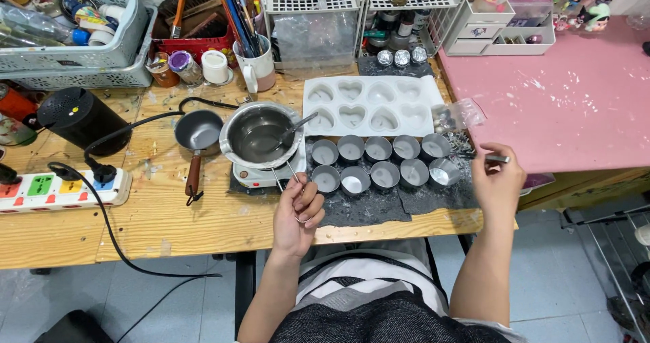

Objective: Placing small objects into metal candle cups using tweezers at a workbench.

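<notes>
Metal tweezers (496, 158) sit pinched in the right hand (497, 184), at three o'clock of the small tin cups (382, 161). At seven o'clock of them, the left hand (298, 211) curls closed around a thin wire handle (292, 175).

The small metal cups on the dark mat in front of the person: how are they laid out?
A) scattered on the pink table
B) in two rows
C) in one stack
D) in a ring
B: the small metal cups stand side by side in two rows on the dark mat, between the left hand and the right hand.
</notes>
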